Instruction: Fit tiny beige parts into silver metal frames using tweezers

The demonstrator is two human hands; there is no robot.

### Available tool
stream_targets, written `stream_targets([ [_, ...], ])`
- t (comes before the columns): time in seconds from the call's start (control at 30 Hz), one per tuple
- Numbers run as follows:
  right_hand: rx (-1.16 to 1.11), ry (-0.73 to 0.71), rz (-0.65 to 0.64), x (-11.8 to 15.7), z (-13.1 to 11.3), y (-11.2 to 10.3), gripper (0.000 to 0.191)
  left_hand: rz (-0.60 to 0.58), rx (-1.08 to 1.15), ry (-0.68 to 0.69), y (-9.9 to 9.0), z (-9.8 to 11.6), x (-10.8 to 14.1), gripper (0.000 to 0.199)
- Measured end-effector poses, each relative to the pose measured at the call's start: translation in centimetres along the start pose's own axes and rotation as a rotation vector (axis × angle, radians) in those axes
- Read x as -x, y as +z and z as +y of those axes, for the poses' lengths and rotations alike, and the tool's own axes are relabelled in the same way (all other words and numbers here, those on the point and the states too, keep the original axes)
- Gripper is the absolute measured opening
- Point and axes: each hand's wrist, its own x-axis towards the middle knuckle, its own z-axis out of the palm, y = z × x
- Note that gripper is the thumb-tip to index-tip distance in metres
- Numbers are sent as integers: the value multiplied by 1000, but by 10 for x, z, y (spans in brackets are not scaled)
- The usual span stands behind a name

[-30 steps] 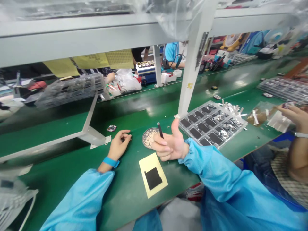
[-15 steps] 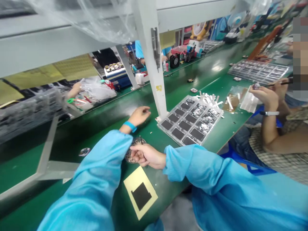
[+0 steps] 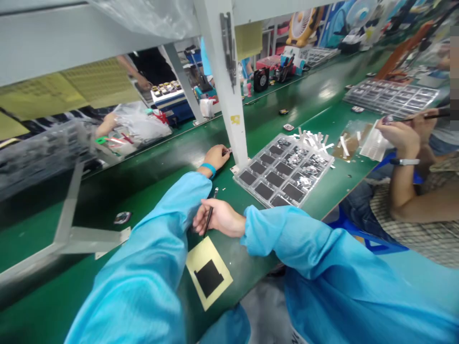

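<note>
My left hand (image 3: 216, 157), with a blue band at the wrist, reaches forward beside the foot of the white post (image 3: 234, 119). Its fingers close on a small part (image 3: 228, 151), too small to make out. Nearer to me, my right hand (image 3: 219, 217) holds a thin dark tool (image 3: 208, 217) with its tip pointing up and away. Just below the right hand lies a yellow sheet (image 3: 202, 258) bearing a black rectangular piece (image 3: 209, 278). To the right sits a clear tray (image 3: 267, 203) with dark flat pieces and small clear and white bits in its compartments.
White strips (image 3: 315, 141) lie behind the tray. A grey metal bracket (image 3: 93, 241) stands at left, near a small round part (image 3: 123, 218). At right, a person's hands (image 3: 405, 134) hold a small part and a tool. Another tray (image 3: 390, 98) is beyond.
My left hand has moved forward to the post's foot and closed on a small part. The dark tool in my right hand now shows clearly. The round dish under my arms is now hidden.
</note>
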Motion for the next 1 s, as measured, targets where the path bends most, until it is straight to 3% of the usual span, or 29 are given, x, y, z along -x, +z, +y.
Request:
stream_targets([
  [0.07, 46, -44, -7, 2, 3, 1, 63, 26, -25, -24, -16, -12, 35, 21],
  [0.2, 202, -130, 8, 7, 11, 5, 63, 119, -53, -66, -52, -22, 107, 48],
  [0.33, 273, -87, -93, 15, 13, 10, 65, 256, -65, -87, -93, -15, 167, 54],
  [0.4, 371, -89, -94, 19, 10, 13, 53, 303, -33, -132, -110, -7, 197, 48],
  [0.5, 545, -184, -94, 22, 2, 12, 33, 308, 220, -292, -121, 2, 246, 47],
  [0.63, 775, -350, -63, 21, -1, 1, 33, 175, 789, -528, -115, 10, 305, 59],
  [0.77, 930, -340, -87, 23, 10, -6, 33, -14, 1006, -601, -115, 17, 334, 58],
  [1.0, 849, -176, -145, 29, 44, -6, 32, -130, 994, -566, -126, 24, 337, 34],
])
